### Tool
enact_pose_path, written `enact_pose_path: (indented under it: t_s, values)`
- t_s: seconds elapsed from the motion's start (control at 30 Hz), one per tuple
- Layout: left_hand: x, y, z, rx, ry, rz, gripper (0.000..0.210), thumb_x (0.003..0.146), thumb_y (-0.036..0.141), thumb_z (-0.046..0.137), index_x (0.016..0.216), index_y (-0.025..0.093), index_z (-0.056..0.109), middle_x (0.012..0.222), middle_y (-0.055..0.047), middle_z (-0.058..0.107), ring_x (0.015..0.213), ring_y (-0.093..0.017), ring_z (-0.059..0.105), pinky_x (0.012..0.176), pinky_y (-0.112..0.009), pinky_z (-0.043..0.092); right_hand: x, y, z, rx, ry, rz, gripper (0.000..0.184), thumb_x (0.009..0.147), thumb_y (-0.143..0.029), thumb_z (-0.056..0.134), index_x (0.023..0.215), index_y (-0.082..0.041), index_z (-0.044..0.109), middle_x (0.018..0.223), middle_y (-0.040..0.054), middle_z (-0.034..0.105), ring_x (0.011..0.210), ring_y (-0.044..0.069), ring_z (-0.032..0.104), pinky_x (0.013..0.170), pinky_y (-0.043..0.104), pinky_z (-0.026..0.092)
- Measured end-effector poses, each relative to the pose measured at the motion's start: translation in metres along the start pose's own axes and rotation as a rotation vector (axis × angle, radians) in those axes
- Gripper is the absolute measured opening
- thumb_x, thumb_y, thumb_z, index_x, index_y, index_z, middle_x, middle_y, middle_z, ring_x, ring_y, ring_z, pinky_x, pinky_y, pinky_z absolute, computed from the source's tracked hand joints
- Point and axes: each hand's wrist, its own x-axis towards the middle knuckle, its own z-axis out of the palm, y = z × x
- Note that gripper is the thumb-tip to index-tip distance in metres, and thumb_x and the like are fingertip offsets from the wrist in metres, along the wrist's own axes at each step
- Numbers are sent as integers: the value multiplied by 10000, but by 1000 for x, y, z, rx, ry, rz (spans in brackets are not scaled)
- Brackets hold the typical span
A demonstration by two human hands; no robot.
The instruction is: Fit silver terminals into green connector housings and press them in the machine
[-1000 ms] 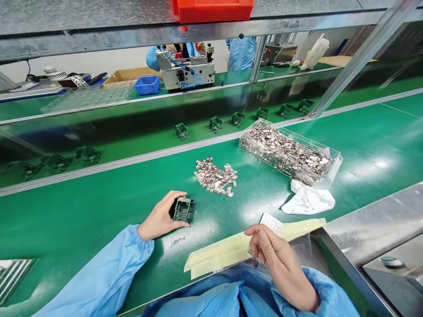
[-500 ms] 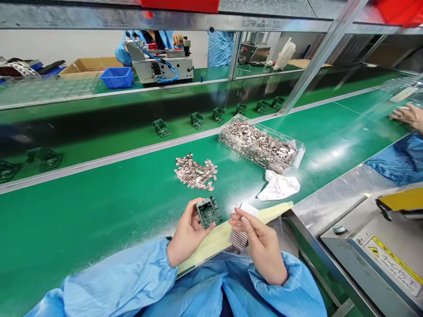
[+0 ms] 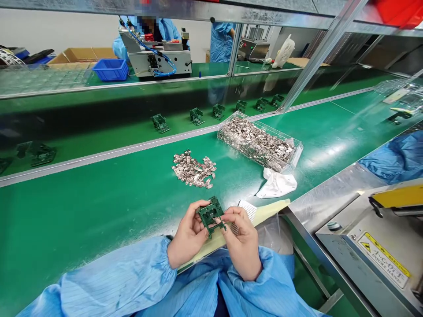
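Observation:
A green circuit board assembly (image 3: 210, 213) is tilted in front of me, gripped at its left side by my left hand (image 3: 185, 235) between fingers and thumb. My right hand (image 3: 243, 246) is closed in a pinch, its fingertips against the board's right side. Whatever small part sits between those fingertips is too hidden to make out. Behind the board, a pile of small silver metal pieces (image 3: 194, 169) lies on the green work surface (image 3: 132, 198). Beside my right fingers, a sheet with rows of small strips (image 3: 247, 210) lies on a pale yellow strip (image 3: 272, 212), partly covered.
Beyond the pile, a clear tray (image 3: 299, 155) holds many more metal pieces, with a crumpled white cloth (image 3: 277, 184) near it. Several board assemblies (image 3: 197, 116) stand along the far belt. A metal machine (image 3: 366, 246) is at right; another person's sleeve (image 3: 383, 159) shows there.
My right hand has moved left to the board, its fingertips now touching it. The board has been turned in my left hand. At far right, a co-worker's hand has left view.

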Motion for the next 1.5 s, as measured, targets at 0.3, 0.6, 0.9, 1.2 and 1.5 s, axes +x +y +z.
enact_pose_path:
  t_s: [0.3,0.6,0.9,1.2,1.5]
  values:
    - [-8,-2,-5,103,-94,36,360,904,240,582,1236,292,453,1061,-17,584,856,-97,600,764,-186,504,1,-2,9,-105,41,33,60,831,-228,641,775,-214,655,993,57,542,984,223,533,838,346,426]
    - [-5,5,-2,270,-6,53,254,932,286,521,1174,216,484,879,-11,584,707,-103,531,626,-188,459,1,-1,10,69,-15,128,19,863,-206,589,879,-215,595,876,26,587,795,176,577,693,292,473]
    - [-9,11,4,293,85,20,252,898,301,556,1128,205,524,912,-30,620,725,-124,565,633,-210,474,1,-1,13,174,47,155,65,791,-221,666,744,-198,628,795,29,595,728,172,581,643,283,485]
    - [-16,13,29,327,-54,19,246,899,271,545,1134,200,528,863,-22,616,699,-123,556,616,-208,463,-15,-10,-17,221,96,240,218,792,-376,701,728,-190,609,716,22,589,644,158,558,575,265,477]
    - [40,-7,66,146,-99,65,353,820,279,645,1128,183,502,989,-38,587,871,-147,576,787,-253,489,-47,40,-73,111,170,462,506,823,-659,574,818,-161,666,689,59,657,594,174,589,573,302,511]
